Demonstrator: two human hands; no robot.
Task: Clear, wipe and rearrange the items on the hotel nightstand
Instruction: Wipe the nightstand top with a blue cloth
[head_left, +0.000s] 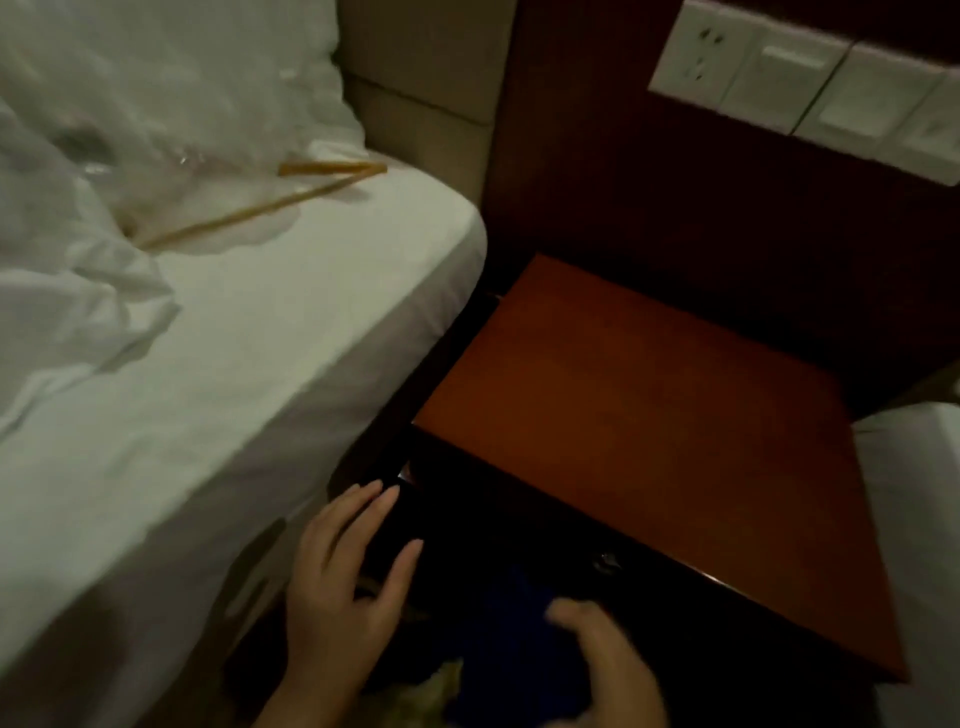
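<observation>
Both hands, left (345, 587) and right (608, 660), hover loose-fingered before the nightstand (649, 447).

At ten o'clock we see a bed (218, 364) with rumpled white sheets, and two thin wooden sticks (291, 200) lie on it. At two o'clock, white wall switches (810, 83) sit on a dark wood panel (649, 182).
</observation>
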